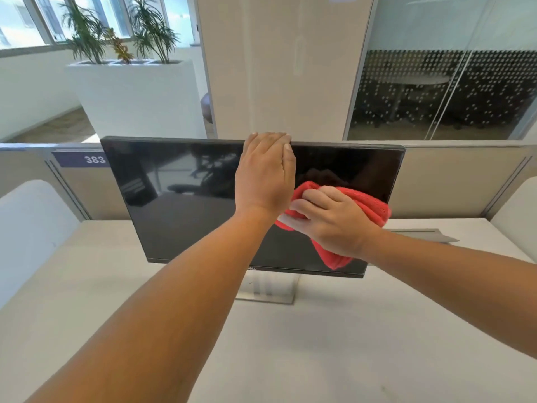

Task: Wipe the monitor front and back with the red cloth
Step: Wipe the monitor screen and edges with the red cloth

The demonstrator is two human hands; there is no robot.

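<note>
Dark monitor (180,199) upright on white desk (319,344), left hand (263,175) clamped over monitor's top edge near its middle, fingers curled behind, right hand (334,219) just below on monitor's screen, right of centre, gripping bunched red cloth (369,205) pressed to the glass

Monitor (186,199) on desk (319,344), before partition (450,181).

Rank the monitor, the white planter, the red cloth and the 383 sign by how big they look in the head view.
1. monitor
2. white planter, farther off, true size unsure
3. red cloth, partly hidden by right hand
4. 383 sign
</note>
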